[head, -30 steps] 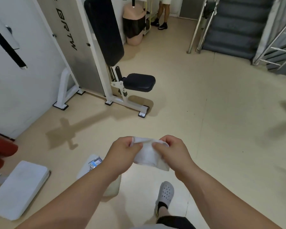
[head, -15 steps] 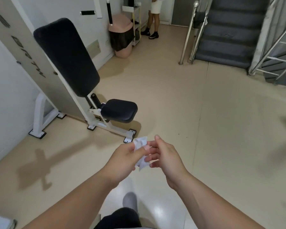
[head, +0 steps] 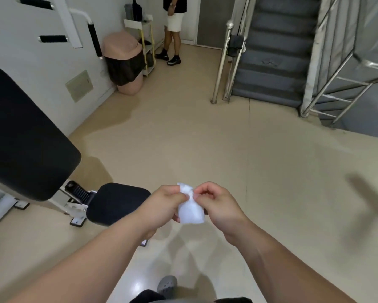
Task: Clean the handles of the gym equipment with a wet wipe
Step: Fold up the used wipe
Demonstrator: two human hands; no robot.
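Observation:
A white wet wipe hangs folded between my two hands in front of my chest. My left hand pinches its top left corner. My right hand pinches the top edge beside it, fingers curled. The gym machine stands to my left, with a black backrest pad and a black seat just left of my left hand. Its black foam handles hang from the white frame at the upper left, well above and away from both hands.
A pink bin with a dark liner stands against the wall, next to a small shelf unit. A person stands at the far end. Grey stairs with steel railings rise on the right. Beige floor lies ahead.
The view has swung right and up, bringing the machine's handles into sight. My right hand, which had its fingers out beside the wipe, now pinches it, and the wipe hangs lower.

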